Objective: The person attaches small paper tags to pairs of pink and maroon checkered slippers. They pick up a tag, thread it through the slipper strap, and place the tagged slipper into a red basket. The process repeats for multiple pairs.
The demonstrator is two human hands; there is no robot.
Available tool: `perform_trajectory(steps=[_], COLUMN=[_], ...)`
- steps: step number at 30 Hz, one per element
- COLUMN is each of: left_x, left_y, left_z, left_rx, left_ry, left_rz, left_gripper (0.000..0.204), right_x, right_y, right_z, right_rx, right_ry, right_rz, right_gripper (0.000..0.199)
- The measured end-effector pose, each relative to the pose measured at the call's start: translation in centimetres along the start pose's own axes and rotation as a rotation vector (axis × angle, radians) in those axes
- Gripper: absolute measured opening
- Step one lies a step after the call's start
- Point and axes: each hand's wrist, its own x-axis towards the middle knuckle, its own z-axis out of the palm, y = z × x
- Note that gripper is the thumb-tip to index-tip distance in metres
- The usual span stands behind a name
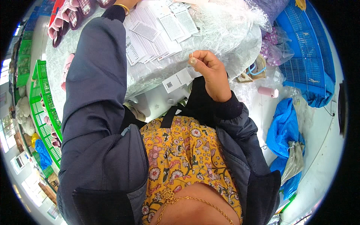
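Green crate (50,99): 9 o'clock. Blue crate (303,71): 2 o'clock. Pink cylinder (267,91), lying: between 2 and 3. Crumpled blue sheeting (282,131): 3 o'clock.

Can read no words clearly. Can make out a square black code beside small print on a white tag (176,81) toward twelve o'clock, and rows of tiny dark print on white labels (144,30) and white sheets (150,47) beneath, between eleven and twelve.
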Motion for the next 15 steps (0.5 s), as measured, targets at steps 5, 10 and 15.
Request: perform_trajectory(steps=[5, 10, 15], left_x=[0.0, -0.5, -0.6], left_y=[0.6, 0.7, 1.4], left_z=[0.0, -0.8, -0.7], left_rx=[0.116, 0.388, 0.128], left_ry=[0.03, 0.023, -0.043], left_rz=[0.039, 0.115, 0.006], left_gripper=[0.023, 0.028, 0.024], right_x=[-0.1, -0.3, 0.0], right_y=[-0.1, 0.2, 0.9], right_z=[-0.1, -0.3, 0.0], right_rx=[0.002, -0.173, 0.01], right_ry=[0.005, 0.027, -0.048], right_rz=[-0.004, 0.036, 0.009], right_gripper=[0.013, 0.016, 0.011])
